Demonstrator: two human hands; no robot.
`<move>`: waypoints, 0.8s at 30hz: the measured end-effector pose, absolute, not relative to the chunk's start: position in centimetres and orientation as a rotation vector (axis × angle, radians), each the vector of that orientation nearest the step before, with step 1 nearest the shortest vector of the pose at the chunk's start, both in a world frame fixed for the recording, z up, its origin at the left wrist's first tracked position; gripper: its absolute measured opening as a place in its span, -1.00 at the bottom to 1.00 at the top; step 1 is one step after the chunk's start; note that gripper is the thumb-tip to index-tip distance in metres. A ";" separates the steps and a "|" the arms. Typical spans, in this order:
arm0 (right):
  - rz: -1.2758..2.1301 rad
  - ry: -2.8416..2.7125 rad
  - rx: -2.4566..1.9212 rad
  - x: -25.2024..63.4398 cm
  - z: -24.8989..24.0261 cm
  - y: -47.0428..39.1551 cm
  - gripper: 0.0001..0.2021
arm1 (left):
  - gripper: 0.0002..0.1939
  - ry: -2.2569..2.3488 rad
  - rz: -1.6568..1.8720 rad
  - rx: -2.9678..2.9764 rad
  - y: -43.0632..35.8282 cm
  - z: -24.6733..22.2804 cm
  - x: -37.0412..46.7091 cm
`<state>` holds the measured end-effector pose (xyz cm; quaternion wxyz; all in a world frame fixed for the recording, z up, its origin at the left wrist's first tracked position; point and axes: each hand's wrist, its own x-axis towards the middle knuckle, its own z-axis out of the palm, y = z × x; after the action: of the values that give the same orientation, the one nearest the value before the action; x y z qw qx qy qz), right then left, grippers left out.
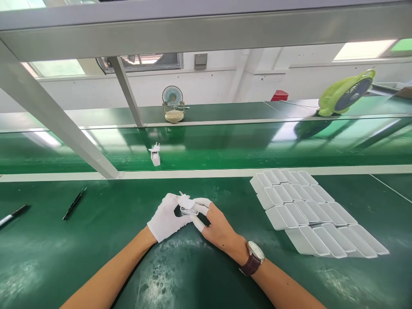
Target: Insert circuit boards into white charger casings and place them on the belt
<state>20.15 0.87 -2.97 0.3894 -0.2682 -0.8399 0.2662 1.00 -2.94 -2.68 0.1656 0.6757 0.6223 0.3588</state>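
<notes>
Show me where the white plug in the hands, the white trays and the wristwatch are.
white plug (186,205), head view, on its body between the fingers.
white trays (309,212), head view, middle of the group.
wristwatch (255,253), head view, on its face.

White cloth glove (165,219) covers the left hand; the white plug adapter (186,205) looks smooth glossy plastic. Desk (96,240) is glossy green mat; white trays (309,214) matt plastic; frame bar (58,116) brushed metal.

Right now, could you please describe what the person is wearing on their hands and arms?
The left hand wears a full white fabric glove ending at the wrist. The right hand is bare apart from white finger cots on some fingertips. A wristwatch with a dark brown strap and silver case sits on the right wrist. Both forearms are bare, with no sleeves.
</notes>
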 end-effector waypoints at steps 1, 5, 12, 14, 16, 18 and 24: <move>0.663 -2.156 -0.687 20.2 -3.0 0.9 -0.65 | -0.61 1.740 1.018 1.892 -2.9 -2.6 0.9; 0.790 -2.166 -0.646 20.8 -2.4 1.4 -0.69 | -0.51 1.656 0.947 1.740 -2.9 -2.4 0.6; 0.493 -2.267 -0.925 21.8 -3.0 2.8 -0.65 | -0.46 1.673 0.853 1.701 -2.8 -1.8 0.4; 0.335 -2.407 -0.920 21.7 -3.7 3.1 -0.65 | -0.56 1.661 0.851 1.687 -2.8 -1.8 0.5; 0.279 -2.499 -0.864 21.6 -3.9 3.3 -0.68 | -0.65 1.653 0.856 1.658 -2.9 -1.8 0.6; 0.214 -2.588 -0.812 21.5 -3.6 3.4 -0.74 | -0.67 1.672 0.875 1.617 -2.9 -1.9 0.5; 0.037 -2.709 -0.696 21.3 -2.6 3.7 -0.86 | -0.58 1.930 1.078 1.446 -1.4 -1.3 -1.0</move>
<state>21.27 3.68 -2.59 0.1714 -0.2453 -0.9541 0.0131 -1.01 -1.36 -1.27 0.2476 0.5303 0.7079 0.3954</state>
